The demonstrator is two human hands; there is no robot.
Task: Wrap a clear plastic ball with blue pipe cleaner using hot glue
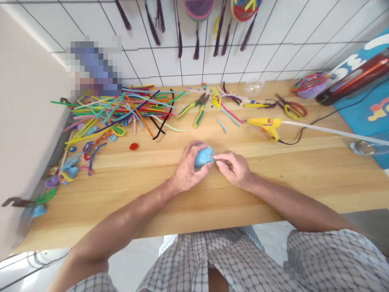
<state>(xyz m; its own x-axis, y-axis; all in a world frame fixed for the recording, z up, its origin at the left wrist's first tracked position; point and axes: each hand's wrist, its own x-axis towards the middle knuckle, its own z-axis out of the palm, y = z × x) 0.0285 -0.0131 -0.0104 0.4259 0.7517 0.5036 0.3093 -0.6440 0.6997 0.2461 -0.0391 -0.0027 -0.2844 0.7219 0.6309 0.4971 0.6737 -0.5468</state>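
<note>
**Hands hold a fuzzy blue ball (203, 157)**

Left hand (187, 170) is curled around the blue ball and grips it from the side. Right hand (233, 167) is pinched shut, thumb and first finger, on the ball's right edge. The ball sits between the two hands, low over the wooden table (273, 182), near its front middle. I can't tell if it touches the wood.

The ball looks wound from fuzzy wire, round and round like a snail shell. I think it is very light. It should feel soft and furry outside, with thin bendy wire inside, so a hard squeeze would squash it out of shape. It is likely not slippery (the fuzz grabs the skin). The best place to hold it is around the fat middle, gently, with any loose end pinched.

At the back lies a messy pile of fuzzy sticks (121, 107), long, thin and in many colors. Beside them are pliers (197, 108) with green-and-yellow handles. A yellow glue gun (267, 125), hard and smooth, lies to the right.
</note>
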